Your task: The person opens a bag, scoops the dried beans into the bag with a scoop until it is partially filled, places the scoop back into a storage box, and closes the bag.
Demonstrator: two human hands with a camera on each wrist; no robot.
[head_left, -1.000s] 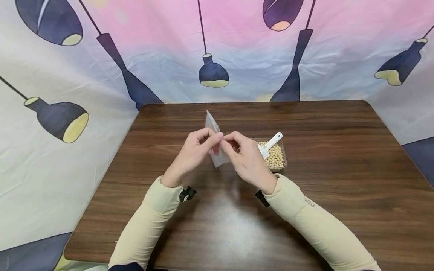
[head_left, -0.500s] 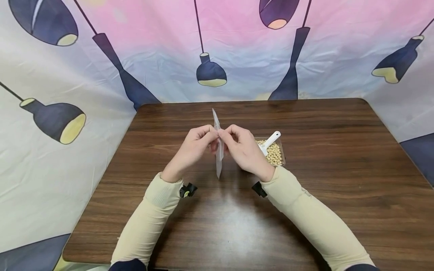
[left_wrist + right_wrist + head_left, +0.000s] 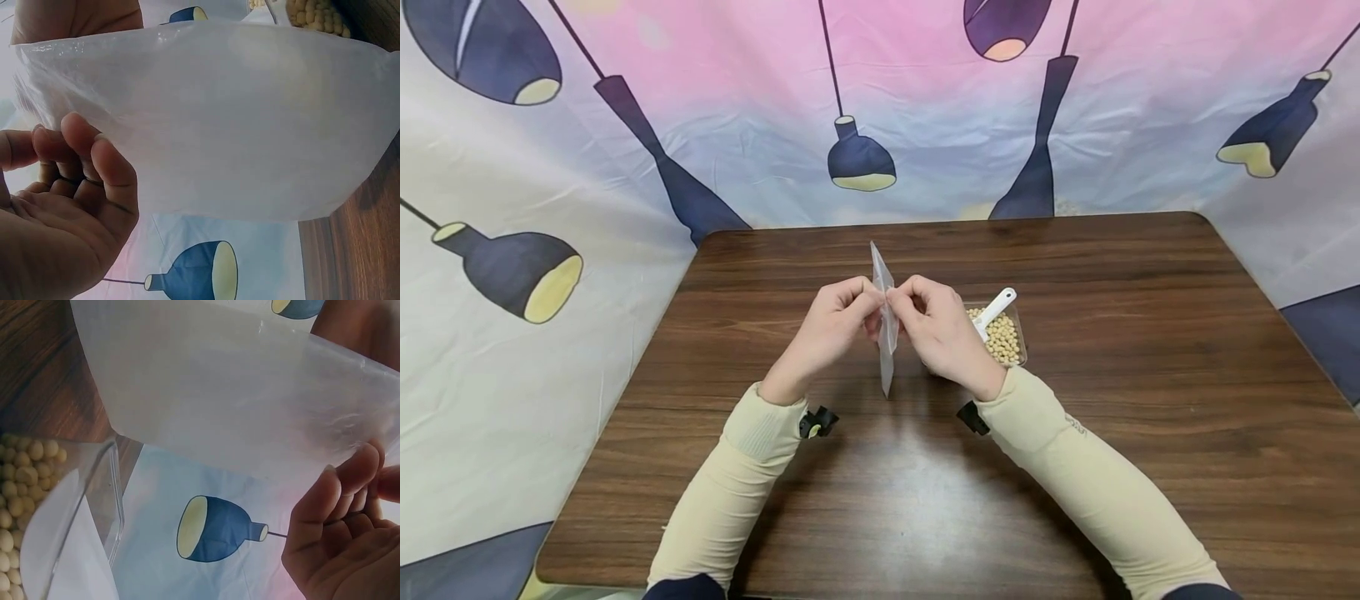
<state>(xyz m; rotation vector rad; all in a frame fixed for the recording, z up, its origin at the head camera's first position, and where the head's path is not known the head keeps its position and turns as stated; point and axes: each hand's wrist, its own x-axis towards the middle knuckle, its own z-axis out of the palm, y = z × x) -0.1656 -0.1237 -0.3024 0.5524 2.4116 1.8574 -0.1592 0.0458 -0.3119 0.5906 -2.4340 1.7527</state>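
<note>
A translucent white plastic bag point(image 3: 887, 333) hangs upright between my hands, seen nearly edge-on in the head view. My left hand point(image 3: 838, 321) pinches its upper edge from the left between thumb and fingers. From the right, my right hand point(image 3: 940, 329) pinches the same edge, and the fingertips of both hands almost meet. The left wrist view shows one broad flat face of the bag point(image 3: 250, 125); the right wrist view shows the other face of the bag point(image 3: 206, 394). I see nothing inside it.
Just beyond my right hand, a clear container point(image 3: 119, 506) of pale round beans point(image 3: 1003, 340) stands on the brown wooden table point(image 3: 1135, 350). A white scoop point(image 3: 996, 312) leans in the beans, its handle pointing up and right. Behind the table hangs a cloth printed with lamps point(image 3: 760, 167).
One second ago the bag slanted, its lower part spreading rightward behind the right hand. It has turned nearly edge-on between both hands. The head view has shifted slightly.
</note>
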